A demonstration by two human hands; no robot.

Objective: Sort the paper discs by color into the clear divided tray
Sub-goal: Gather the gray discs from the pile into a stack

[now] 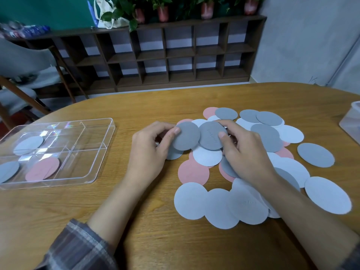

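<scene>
A pile of paper discs [251, 201] in grey, white, pale blue and pink covers the table's right half. My left hand [150, 151] pinches a grey disc [187, 136] at its left edge. My right hand [243, 152] pinches a second grey disc [210, 136] just beside it, above the pile. At the left stands the clear divided tray [91, 172]. It holds a pale disc [29, 145] in a back compartment, a grey disc [8, 170] at the front left and a pink disc [43, 169] next to that.
The wooden table [136, 221] curves away at the back. A clear plastic container [352, 121] sits at the right edge. A chair [29, 75] stands at the far left and a dark shelf unit [175, 55] lines the wall.
</scene>
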